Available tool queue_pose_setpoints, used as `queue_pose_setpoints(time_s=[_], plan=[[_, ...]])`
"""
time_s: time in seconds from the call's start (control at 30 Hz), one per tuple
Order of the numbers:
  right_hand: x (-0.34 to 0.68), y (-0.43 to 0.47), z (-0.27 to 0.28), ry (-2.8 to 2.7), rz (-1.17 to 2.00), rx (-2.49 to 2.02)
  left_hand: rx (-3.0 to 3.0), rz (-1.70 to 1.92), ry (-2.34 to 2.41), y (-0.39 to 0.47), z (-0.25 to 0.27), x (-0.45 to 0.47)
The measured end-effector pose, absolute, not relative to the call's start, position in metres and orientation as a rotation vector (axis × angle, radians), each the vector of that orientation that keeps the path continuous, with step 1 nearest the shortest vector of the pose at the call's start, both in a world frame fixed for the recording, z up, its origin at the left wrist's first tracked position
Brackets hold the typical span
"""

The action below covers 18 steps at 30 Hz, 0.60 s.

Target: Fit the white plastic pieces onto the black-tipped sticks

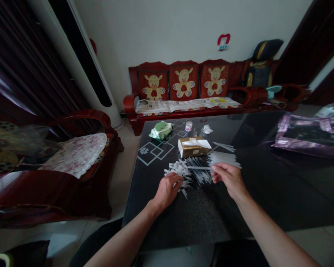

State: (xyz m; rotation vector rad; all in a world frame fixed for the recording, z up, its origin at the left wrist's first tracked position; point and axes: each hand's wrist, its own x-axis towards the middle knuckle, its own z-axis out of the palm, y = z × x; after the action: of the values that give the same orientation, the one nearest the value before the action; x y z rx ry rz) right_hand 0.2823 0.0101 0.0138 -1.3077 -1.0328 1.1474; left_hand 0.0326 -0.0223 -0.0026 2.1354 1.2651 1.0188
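Observation:
My right hand pinches one end of a thin whitish tube, which looks like a pen barrel and points left over the table. Just beyond that hand lies a row of similar white tubes. My left hand reaches into a heap of short white cap-like pieces, its fingers curled down and together; whatever is between the fingertips is hidden. Between the two hands lies a bundle of thin dark and clear sticks, which look like pen refills.
Behind the piles on the black table stand a tissue box, a green wipes pack, a small cup and crumpled tissue. A purple-edged bag lies right. A wooden sofa stands beyond.

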Motion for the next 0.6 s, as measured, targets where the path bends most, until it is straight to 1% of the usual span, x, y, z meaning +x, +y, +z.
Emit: queue_pose_setpoints(time_s=[0.13, 0.27, 0.43, 0.6], plan=[[0.277, 0.005, 0.013, -1.045, 1.233, -1.277, 1.985, 1.139, 1.328, -0.024, 0.001, 0.035], [0.275, 0.007, 0.010, -1.008, 1.185, -1.280, 1.998, 1.174, 1.374, -0.018, 0.004, 0.033], [0.275, 0.014, 0.010, -0.934, 1.110, -1.290, 2.263, 0.930, 1.359, -0.010, 0.003, 0.055], [0.273, 0.018, 0.011, -0.933, 1.098, -1.265, 2.428, 0.622, 1.557, -0.002, 0.000, 0.086]])
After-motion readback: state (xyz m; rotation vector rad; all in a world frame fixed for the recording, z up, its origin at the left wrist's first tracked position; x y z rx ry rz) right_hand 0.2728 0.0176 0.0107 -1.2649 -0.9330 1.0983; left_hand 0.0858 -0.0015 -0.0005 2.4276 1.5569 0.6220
